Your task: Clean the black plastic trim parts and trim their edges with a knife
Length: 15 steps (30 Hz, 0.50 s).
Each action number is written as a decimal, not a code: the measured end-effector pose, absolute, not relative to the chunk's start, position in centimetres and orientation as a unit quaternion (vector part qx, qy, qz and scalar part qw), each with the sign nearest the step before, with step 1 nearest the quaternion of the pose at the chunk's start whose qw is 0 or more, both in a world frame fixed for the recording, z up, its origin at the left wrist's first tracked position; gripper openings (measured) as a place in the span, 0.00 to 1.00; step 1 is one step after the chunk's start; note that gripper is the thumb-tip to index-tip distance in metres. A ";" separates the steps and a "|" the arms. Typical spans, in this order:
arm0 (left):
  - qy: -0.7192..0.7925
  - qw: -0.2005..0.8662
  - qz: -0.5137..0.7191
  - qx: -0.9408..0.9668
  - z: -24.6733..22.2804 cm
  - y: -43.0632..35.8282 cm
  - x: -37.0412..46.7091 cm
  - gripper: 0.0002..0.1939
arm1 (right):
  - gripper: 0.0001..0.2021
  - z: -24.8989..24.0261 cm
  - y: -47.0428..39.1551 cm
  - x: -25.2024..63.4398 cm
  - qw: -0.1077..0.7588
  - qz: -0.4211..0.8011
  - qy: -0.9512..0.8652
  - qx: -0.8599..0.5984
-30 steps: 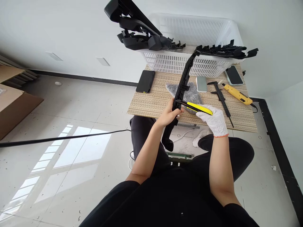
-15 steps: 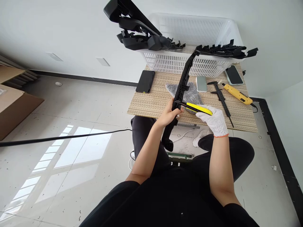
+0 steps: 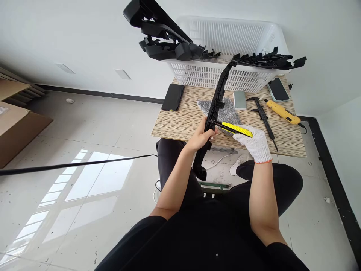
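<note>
A long black plastic part (image 3: 217, 101) slants over the table's front edge, its upper end near the white basket. My left hand (image 3: 200, 137), bare, is wrapped round its lower middle. My right hand (image 3: 254, 143), in a white knitted glove with an orange cuff, grips a yellow and black utility knife (image 3: 235, 128). The knife's tip is at the black part, just above my left fingers; whether it touches is too small to tell. Beneath the part lies a grey cloth (image 3: 229, 113) on the striped table (image 3: 175, 126).
Behind stands a white basket (image 3: 248, 77) with black parts (image 3: 184, 51) across it. On the table lie a black phone (image 3: 173, 97), a grey-green box (image 3: 239, 100), a caliper (image 3: 263, 118), a yellow corded tool (image 3: 282, 111) and another phone (image 3: 278, 89).
</note>
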<state>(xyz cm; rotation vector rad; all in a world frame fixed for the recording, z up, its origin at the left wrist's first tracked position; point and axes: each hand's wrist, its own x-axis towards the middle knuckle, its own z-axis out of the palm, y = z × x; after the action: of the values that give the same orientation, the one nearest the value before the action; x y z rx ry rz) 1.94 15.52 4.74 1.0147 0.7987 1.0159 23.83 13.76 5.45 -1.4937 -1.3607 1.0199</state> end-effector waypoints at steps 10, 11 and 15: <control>0.359 0.685 0.451 0.446 5.0 15.5 2.0 0.19 | 0.24 5.3 13.9 23.8 0.437 0.384 -0.537 -0.611; 0.361 0.685 0.449 0.447 4.9 15.5 2.0 0.19 | 0.24 5.3 13.9 23.8 0.441 0.384 -0.531 -0.613; 0.358 0.679 0.453 0.453 4.8 15.5 2.0 0.18 | 0.25 5.4 13.8 23.7 0.417 0.410 -0.545 -0.601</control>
<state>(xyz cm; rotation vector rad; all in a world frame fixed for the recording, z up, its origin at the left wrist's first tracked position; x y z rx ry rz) 1.96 15.53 4.76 1.0186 0.8042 1.0187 23.74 13.84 5.43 -1.5094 -1.3680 1.0289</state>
